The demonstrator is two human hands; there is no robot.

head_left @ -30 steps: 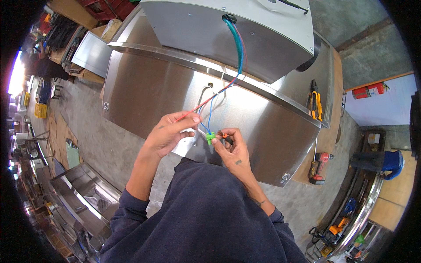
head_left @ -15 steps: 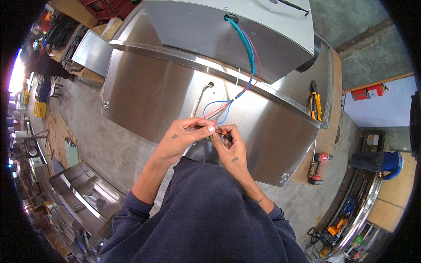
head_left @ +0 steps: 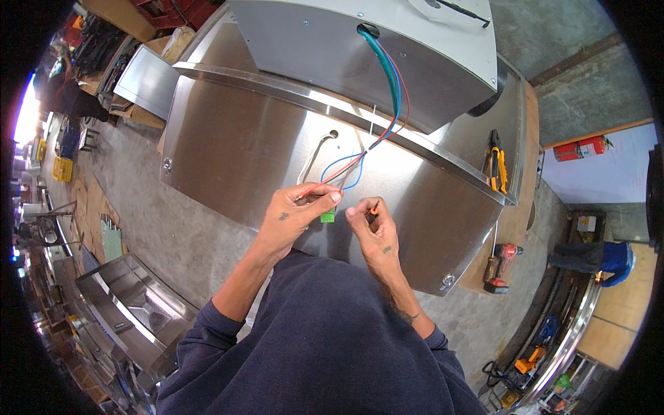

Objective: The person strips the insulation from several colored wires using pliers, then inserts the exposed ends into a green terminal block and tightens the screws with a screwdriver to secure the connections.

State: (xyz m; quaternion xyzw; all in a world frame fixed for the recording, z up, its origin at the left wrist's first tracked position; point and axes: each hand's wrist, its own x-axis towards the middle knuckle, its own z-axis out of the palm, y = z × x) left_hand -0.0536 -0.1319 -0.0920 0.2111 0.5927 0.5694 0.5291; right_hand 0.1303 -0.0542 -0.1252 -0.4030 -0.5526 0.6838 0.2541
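By the left hand, a red wire is pinched between the thumb and the fingers. The green terminal connector is seen just below the tip of this thumb, on the side toward the person, above the stainless steel panel. To it the left hand is clearly the nearer one. By the right hand, a small orange-and-black tool is held in curled fingers; between its thumb and the connector, a gap is left. The connector's long axis cannot be told at this small size.
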